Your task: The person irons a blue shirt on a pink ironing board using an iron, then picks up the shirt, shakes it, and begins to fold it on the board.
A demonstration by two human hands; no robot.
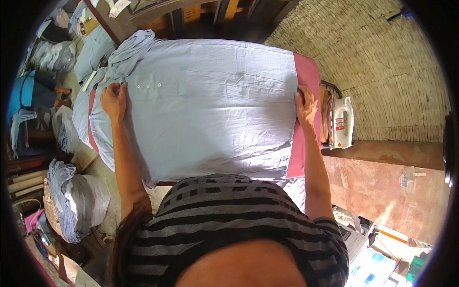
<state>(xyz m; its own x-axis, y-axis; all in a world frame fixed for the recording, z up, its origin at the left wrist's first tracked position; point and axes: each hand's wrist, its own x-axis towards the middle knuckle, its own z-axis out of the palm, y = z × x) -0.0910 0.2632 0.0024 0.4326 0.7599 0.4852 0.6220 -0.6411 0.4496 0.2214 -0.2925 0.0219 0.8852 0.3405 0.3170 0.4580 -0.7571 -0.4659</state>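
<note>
A light blue buttoned shirt (205, 115) lies spread over a red-covered ironing board (308, 71), with its button line running across from left to right. At the left, near the collar end and a few white buttons, my left hand (114, 101) pinches the cloth between bent fingers. My right hand (306, 106) is at the shirt's right hem, fingers curled with the edge between thumb and fingers. Creases show along the middle and at the lower right of the shirt. Past the board's right end, a white iron (342, 123) stands on its rest.
Bundled light blue garments (131, 52) are heaped at the board's far left corner. Plastic-wrapped bundles (91, 201) stand on the floor at the left. A woven wall (382, 71) rises at the far right, above a reddish-brown panel (377, 177). A dark wooden frame (201, 19) is behind the board.
</note>
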